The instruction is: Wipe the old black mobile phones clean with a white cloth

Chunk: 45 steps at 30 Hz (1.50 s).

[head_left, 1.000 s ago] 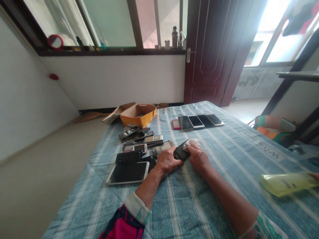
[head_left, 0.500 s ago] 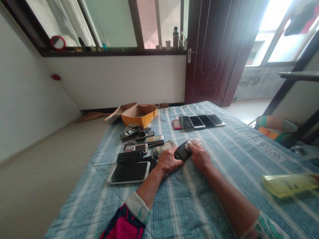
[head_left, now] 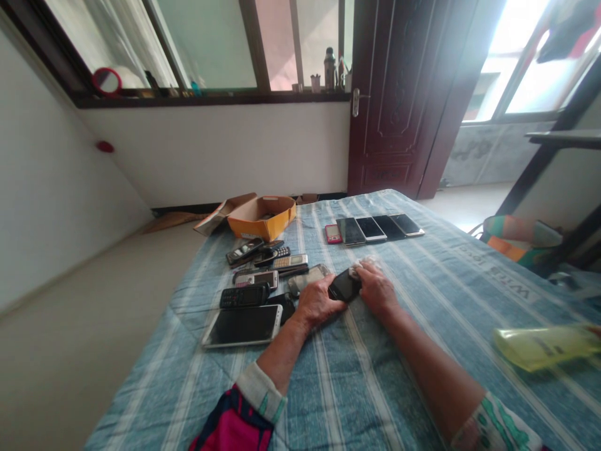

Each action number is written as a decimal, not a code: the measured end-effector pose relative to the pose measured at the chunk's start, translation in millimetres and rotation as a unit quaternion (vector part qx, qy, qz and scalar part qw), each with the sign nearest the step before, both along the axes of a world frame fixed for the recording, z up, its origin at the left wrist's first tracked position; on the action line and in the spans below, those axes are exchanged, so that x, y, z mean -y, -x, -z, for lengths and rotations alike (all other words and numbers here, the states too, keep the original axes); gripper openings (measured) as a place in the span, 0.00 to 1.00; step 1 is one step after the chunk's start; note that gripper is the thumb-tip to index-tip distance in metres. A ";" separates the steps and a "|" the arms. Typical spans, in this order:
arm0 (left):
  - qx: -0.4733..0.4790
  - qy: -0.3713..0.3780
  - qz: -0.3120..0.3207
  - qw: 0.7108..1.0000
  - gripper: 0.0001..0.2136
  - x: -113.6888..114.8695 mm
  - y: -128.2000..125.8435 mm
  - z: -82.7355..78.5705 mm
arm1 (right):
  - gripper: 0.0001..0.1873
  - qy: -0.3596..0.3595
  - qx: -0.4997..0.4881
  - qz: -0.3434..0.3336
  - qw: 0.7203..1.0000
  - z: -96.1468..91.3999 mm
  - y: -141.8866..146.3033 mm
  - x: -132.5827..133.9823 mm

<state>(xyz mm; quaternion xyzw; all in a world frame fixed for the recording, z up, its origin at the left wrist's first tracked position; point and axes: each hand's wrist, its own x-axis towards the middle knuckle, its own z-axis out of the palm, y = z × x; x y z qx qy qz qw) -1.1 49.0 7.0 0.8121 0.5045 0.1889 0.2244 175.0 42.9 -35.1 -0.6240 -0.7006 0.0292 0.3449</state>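
Note:
A black phone lies on the blue striped tablecloth between both hands. My left hand grips its near-left edge with curled fingers. My right hand is closed on a small white cloth pressed against the phone's far-right end; most of the cloth is hidden under the fingers. Left of my hands lies a pile of several old keypad phones and a large white smartphone.
A row of several phones lies flat at the far side. An open orange cardboard box sits at the far left edge. A yellow-green bottle lies at the right. A dark door and window ledge stand beyond.
My right hand has slid the white cloth slightly along the phone's far end, and the cloth is more covered by the fingers. The left hand has stayed in place.

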 end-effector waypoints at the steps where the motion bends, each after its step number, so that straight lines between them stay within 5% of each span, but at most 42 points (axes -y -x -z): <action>1: -0.002 -0.001 -0.001 1.000 0.18 0.2 -0.2 -0.4 | 0.20 0.003 -0.001 0.008 1.000 0.0 -2.2 -0.5; 10: 0.015 -0.002 -0.010 1.000 0.19 -2.5 1.1 4.1 | 0.17 -0.019 0.028 -0.128 0.991 -4.7 30.2 18.6; 18: 0.008 0.002 -0.005 1.000 0.21 -3.9 0.8 5.7 | 0.21 0.035 0.012 0.007 0.999 -3.0 -10.2 4.8; 28: -0.005 -0.022 -0.004 1.000 0.19 -4.7 1.2 6.1 | 0.19 0.050 0.072 -0.087 0.992 -16.3 32.2 36.0; 38: -0.035 -0.007 -0.012 0.999 0.22 -2.0 -0.6 1.6 | 0.17 0.132 0.129 0.049 0.982 -31.5 9.7 31.5; 45: -0.033 -0.030 -0.011 0.999 0.22 -6.9 0.6 10.4 | 0.15 0.130 0.174 -0.033 0.976 -36.5 35.7 45.4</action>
